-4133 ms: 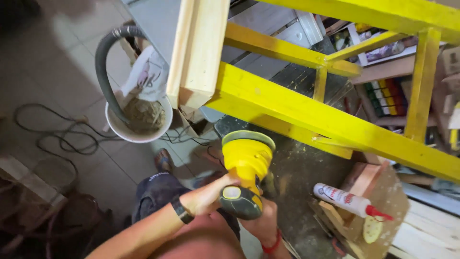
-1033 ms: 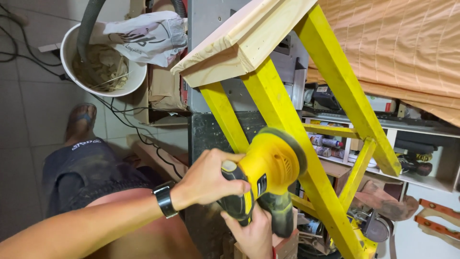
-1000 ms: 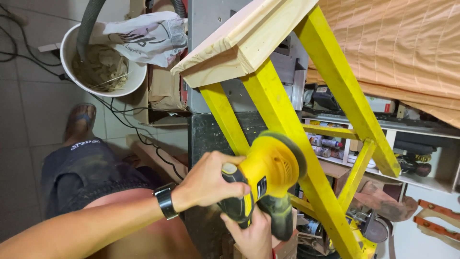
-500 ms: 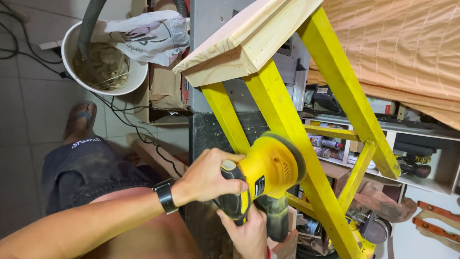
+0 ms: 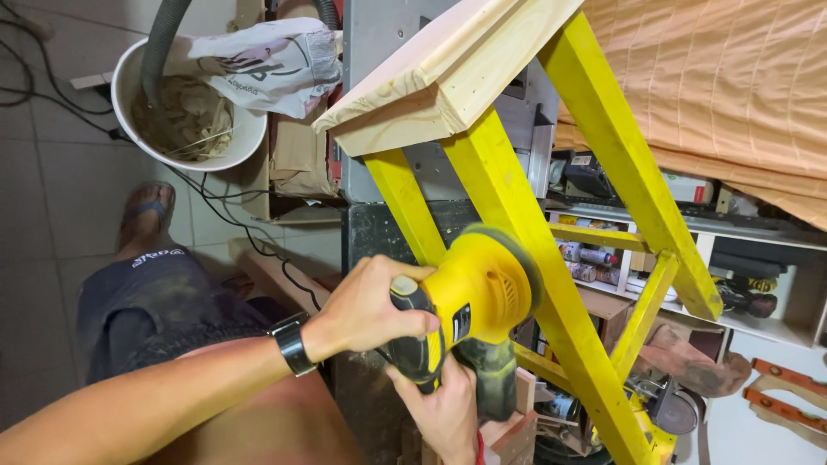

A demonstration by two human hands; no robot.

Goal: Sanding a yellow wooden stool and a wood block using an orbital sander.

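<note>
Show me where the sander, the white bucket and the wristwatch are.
sander [image 5: 482, 288], head view, on its yellow body.
white bucket [image 5: 123, 82], head view, on its left rim.
wristwatch [image 5: 291, 343], head view, on the black band at the left wrist.

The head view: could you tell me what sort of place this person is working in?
Most likely a home woodworking shop. A yellow power sander is held against a yellow wooden frame, a white bucket holds wood shavings, and shelves carry tools.
</note>
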